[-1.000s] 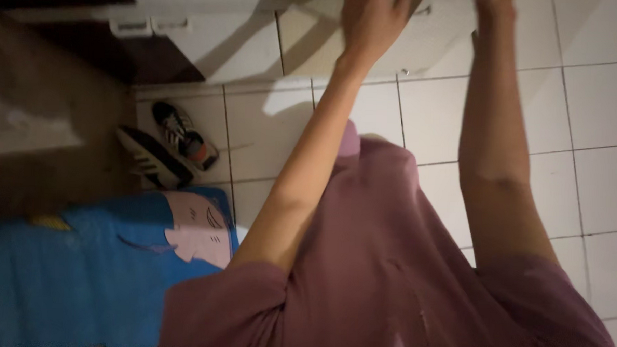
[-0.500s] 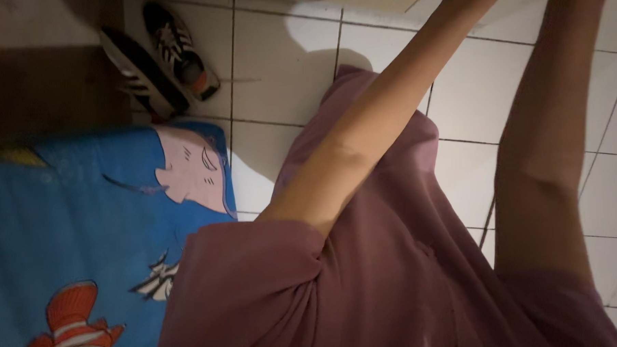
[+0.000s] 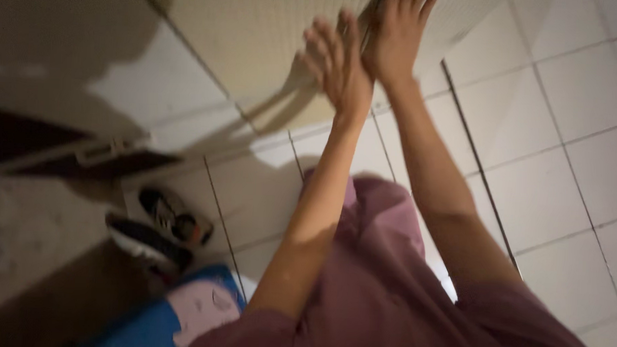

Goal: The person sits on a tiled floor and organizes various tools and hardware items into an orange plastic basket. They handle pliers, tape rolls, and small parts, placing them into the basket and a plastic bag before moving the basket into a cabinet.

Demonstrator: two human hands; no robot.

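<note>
Cabinet door (image 3: 272, 49), pale and blurred, under both raised hands

Left hand (image 3: 336, 61) spreads open, flat near the door's edge; right hand (image 3: 395, 33) just beside it presses the same edge, fingertips cut off by the frame's top. Below them, dim shoes (image 3: 163, 226) lie on the tiled floor (image 3: 561, 175).
</note>
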